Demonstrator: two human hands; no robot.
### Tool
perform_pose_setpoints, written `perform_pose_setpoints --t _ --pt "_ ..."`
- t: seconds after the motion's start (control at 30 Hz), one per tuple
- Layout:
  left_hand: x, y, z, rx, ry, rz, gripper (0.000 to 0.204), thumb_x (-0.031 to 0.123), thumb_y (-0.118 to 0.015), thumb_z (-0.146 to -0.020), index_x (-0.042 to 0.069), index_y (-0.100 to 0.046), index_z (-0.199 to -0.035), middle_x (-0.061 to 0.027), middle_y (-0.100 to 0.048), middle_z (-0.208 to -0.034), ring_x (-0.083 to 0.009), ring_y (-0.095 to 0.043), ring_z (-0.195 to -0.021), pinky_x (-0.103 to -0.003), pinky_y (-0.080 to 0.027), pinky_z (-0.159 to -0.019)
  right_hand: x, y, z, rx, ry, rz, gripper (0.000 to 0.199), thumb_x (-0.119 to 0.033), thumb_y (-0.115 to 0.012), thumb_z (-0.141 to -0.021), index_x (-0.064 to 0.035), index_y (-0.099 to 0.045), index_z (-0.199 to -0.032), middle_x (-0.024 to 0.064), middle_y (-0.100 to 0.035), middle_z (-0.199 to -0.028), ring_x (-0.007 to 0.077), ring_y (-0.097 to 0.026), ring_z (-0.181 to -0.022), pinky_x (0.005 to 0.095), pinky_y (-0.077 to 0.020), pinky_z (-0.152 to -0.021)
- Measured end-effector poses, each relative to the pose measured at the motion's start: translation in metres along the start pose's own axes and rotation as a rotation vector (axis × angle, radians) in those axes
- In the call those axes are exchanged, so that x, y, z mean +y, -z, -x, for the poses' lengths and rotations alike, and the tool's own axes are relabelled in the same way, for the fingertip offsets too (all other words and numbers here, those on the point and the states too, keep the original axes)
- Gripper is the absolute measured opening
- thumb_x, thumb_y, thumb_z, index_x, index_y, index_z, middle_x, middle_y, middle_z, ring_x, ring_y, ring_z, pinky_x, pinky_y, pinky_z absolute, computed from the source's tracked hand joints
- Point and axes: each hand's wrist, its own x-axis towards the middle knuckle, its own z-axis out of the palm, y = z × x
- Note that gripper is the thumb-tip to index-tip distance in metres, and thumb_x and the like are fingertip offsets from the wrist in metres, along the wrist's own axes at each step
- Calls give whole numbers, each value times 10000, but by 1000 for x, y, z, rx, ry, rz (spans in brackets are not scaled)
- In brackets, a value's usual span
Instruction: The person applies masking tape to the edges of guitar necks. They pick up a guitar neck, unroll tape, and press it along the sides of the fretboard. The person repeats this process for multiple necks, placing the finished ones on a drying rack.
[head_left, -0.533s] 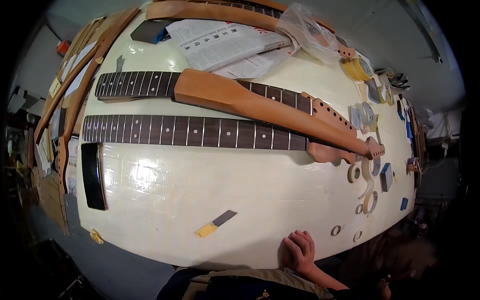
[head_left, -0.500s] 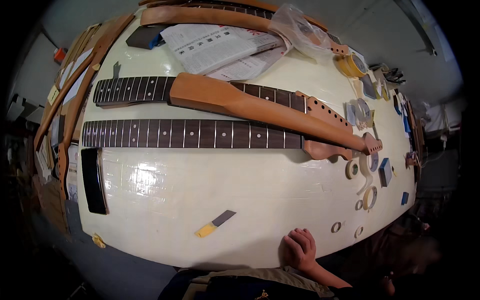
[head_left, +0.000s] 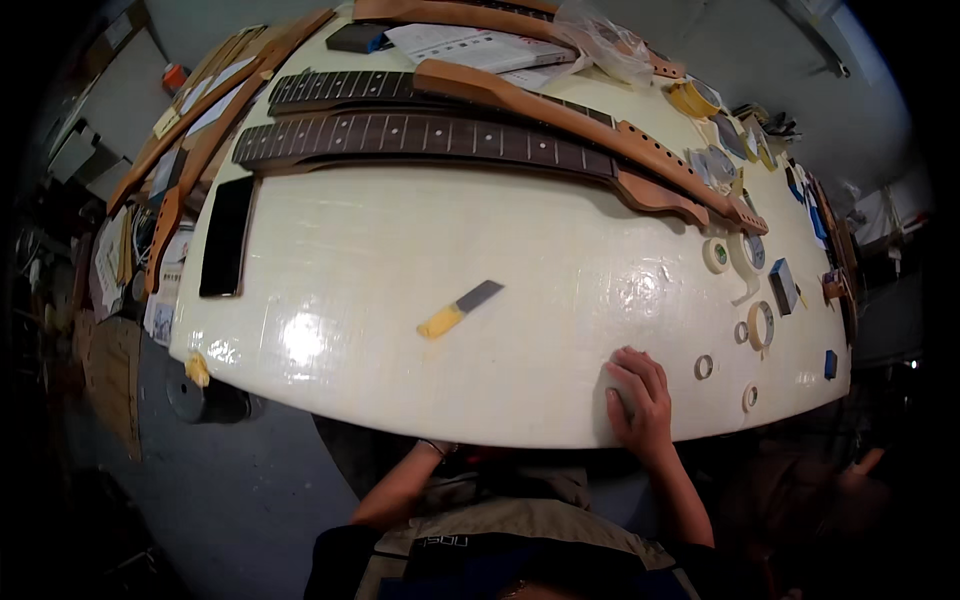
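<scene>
On the pale wrapped tabletop, near its front edge, lies my right hand, fingers loosely bent and thumb apart. A greyish patch shows between thumb and fingers; I cannot tell whether it is an object or shadow. My left hand is at the front edge, its fingers hidden beneath the tabletop. A short knife with a yellow wrapped handle and grey blade lies between the hands, farther in. Beyond it rests a guitar neck with a dark fretted fingerboard. Another neck, wooden back up, lies slantwise across a third neck.
A black flat slab like a phone lies at the left. Small tape rings, a larger tape roll and a blue-grey block sit at the right. Newspaper and a plastic bag are at the back.
The view has tilted down, so the tabletop and its things sit higher in the picture. My left forearm has come into view. My right hand stays by the front edge, thumb more apart.
</scene>
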Motion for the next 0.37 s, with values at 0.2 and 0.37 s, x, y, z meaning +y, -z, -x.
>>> perform_pose_setpoints --t 0.2,0.37 --pt "-37 169 183 67 -660 996 360 288 -533 -908 -17 -596 -1088 -155 -636 -1017 -269 -613 -951 -314 -476 -832 -10 -4 4 130 56 29 267 4 -582 -763 -11 -597 -1028 143 -566 -1112 334 -526 -1067 415 -426 -922" --pt "-118 263 215 1387 560 208 303 198 -554 -900 12 -550 -1139 -98 -621 -1035 -253 -563 -987 -353 -446 -847 -1 -7 8 156 70 -65 276 -8 -589 -769 -22 -603 -1044 158 -562 -1126 334 -521 -1070 403 -432 -911"
